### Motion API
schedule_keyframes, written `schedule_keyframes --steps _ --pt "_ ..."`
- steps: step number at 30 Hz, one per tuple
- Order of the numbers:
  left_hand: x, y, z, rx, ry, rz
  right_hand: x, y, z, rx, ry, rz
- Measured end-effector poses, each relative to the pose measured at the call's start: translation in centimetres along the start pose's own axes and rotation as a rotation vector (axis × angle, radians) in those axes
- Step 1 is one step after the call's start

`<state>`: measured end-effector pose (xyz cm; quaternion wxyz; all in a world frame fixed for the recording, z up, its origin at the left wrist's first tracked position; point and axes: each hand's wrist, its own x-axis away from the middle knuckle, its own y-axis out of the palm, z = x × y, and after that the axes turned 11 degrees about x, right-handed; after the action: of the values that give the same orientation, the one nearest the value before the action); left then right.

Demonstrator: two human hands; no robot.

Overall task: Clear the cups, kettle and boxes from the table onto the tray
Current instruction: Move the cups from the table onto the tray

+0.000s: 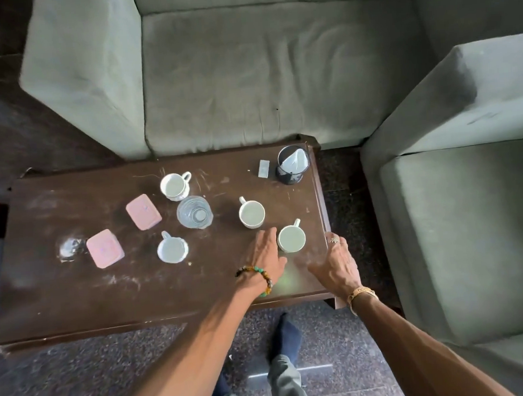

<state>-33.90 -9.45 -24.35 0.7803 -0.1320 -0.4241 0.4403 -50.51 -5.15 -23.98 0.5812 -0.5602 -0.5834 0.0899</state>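
Observation:
Several white cups stand on the dark wooden table (76,301): one at the back (174,187), one in the middle (251,214), one near the right edge (291,239) and a scalloped one at the front (172,249). A clear glass vessel (194,212) stands between them. Two pink boxes (143,211) (105,247) lie to the left. My left hand (265,258) reaches out flat, its fingertips beside the right cup. My right hand (336,262) hovers over the table's right edge with relaxed fingers, holding nothing. No tray is in view.
A black mesh holder (292,165) with white paper and a small white packet (263,168) sit at the table's back right corner. A grey-green sofa (261,60) stands behind the table and an armchair (469,215) to its right. My legs are below.

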Motion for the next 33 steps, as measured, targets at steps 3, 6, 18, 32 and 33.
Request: schedule_keyframes --steps 3,6,18,32,33 --pt "-1.5 1.4 -0.9 -0.005 -0.059 -0.027 -1.7 1.9 0.2 0.023 -0.034 -0.017" --pt "-3.4 2.7 -1.8 0.004 -0.090 -0.044 -3.7 3.7 0.4 0.030 -0.059 -0.059" --pt "-7.1 5.6 -3.1 0.157 -0.102 0.009 -7.9 7.1 0.8 -0.015 -0.136 -0.037" --pt "3.3 -6.5 -0.7 0.615 -0.115 0.235 2.5 -2.2 -10.4 0.008 -0.333 -0.040" --pt "3.4 -6.9 -0.6 0.603 -0.111 0.232 2.4 -2.4 -10.9 0.010 -0.350 -0.048"
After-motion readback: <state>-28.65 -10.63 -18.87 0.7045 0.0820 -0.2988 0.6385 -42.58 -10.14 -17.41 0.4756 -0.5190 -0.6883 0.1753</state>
